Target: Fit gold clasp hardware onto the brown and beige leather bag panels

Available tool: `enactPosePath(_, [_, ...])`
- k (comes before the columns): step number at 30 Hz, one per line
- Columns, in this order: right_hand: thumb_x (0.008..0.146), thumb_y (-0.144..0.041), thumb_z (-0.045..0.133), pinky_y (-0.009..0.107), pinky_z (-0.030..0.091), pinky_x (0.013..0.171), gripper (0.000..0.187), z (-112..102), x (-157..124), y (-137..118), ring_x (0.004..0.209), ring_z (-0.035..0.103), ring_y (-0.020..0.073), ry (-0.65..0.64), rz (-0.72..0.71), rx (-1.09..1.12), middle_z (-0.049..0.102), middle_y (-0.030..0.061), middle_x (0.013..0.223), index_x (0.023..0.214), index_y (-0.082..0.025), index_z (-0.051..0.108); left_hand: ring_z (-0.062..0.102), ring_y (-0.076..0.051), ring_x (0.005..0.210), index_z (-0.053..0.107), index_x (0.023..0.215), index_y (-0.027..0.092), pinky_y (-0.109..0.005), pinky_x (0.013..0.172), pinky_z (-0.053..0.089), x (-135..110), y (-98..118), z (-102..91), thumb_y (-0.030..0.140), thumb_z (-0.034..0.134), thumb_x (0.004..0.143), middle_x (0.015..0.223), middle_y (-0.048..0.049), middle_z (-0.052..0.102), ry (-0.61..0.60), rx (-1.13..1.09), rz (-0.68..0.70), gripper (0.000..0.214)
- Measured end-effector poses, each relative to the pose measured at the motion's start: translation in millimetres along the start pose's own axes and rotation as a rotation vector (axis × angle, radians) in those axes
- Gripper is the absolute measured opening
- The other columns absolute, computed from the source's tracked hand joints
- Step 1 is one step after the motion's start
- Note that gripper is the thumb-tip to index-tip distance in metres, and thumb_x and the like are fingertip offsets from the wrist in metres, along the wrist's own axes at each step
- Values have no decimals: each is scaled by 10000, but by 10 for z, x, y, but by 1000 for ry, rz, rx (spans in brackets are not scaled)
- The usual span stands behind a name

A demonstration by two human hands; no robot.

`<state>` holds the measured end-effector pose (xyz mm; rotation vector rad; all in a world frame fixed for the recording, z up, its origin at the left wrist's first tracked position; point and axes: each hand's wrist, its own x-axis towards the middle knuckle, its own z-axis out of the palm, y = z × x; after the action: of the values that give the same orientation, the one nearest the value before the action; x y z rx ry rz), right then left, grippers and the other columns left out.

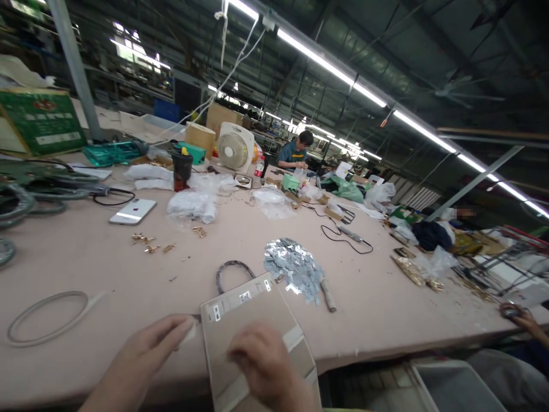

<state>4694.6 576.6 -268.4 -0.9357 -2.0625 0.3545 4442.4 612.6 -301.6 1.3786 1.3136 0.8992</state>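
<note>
As the left hand point(156, 346) pinches a pale piece point(187, 336) beside the taped cardboard point(268, 306) at the counter's point(115, 266) edge, the blurred right hand point(268, 357) is over it, finger grip unclear; steadying that cardboard helps.

A dark roof point(412, 51) with beams spans the hall, its upper reaches dim. Tube lights point(315, 57) glow white in a slanting line from the top centre down to the right edge. Bright windows point(132, 50) show at the far left. A grey post point(76, 68) rises at the left, leaning in view; a pale beam point(476, 183) slants on the right. A ceiling fan point(446, 91) hangs faintly at upper right. A long table point(398, 309) with a pinkish cover fills the foreground.
</note>
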Motion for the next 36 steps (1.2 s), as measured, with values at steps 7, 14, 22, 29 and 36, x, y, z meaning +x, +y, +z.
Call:
enactPosePath(7, [952,-199,615,412,411,1107,69,-811,421,1025,1261,553,236,-84,402,-37,621,88,1262,948,-211,682,672,-305,1167,775,1145,251,-434,1083,505,140,-216,320,611,581,897,1190,-54,763,-100,33,73,478])
enactPosePath(14, [913,-100,627,394,436,1087,104,-723,558,1350,1258,585,225,-352,424,7,624,110,1317,927,-186,684,659,-320,1207,764,1199,265,-484,1128,466,193,-300,348,638,552,912,1223,-51,758,-127,41,32,516])
enactPosePath(22, [897,-104,641,383,465,1019,96,-611,630,1475,1170,626,234,-360,421,27,671,102,1251,877,-181,696,680,-302,1176,770,1201,280,-414,1072,523,245,-372,307,634,551,917,1207,-35,769,-116,70,26,504])
enactPosePath(29, [772,-219,786,366,525,943,465,-490,583,1662,1048,665,221,-309,616,236,677,70,1221,1218,-228,656,649,-309,1235,766,1204,283,-430,1110,495,217,-417,302,666,560,895,1266,-38,747,-81,20,4,533])
enactPosePath(36, [766,-365,796,372,552,868,373,-301,466,1827,917,699,229,-151,682,289,742,61,1095,1093,-203,723,661,-263,1090,598,1441,253,-364,1014,515,110,-312,320,628,552,930,1076,-35,746,-102,-60,-15,634])
